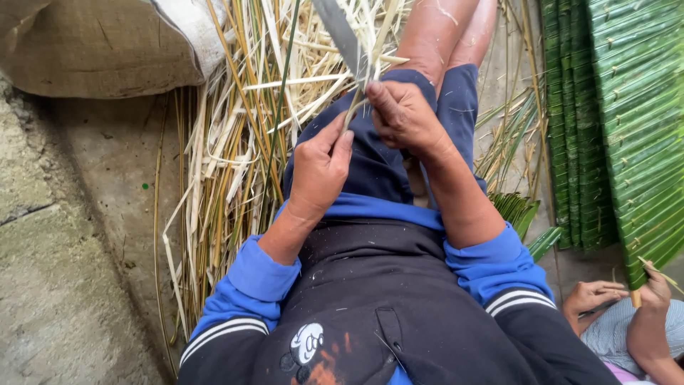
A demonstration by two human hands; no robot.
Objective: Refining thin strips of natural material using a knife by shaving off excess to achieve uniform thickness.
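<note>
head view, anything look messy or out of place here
Pale split strips and shavings lie strewn in a loose heap on the ground left of the legs, unlike the neatly stacked green woven panels at right. The right hand holds a knife against the strip the left hand pinches.

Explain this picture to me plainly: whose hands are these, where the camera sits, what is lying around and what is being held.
There is one view, from a camera worn on a person's head, looking down at their lap. The left hand pinches a thin pale strip between thumb and fingers. The right hand grips a knife, whose grey blade points away against the strip. Split pale and yellow strips lie heaped on the concrete floor. Stacked green leaf panels stand at the right. A sack lies top left. Another person's hands show at the lower right corner.
</note>
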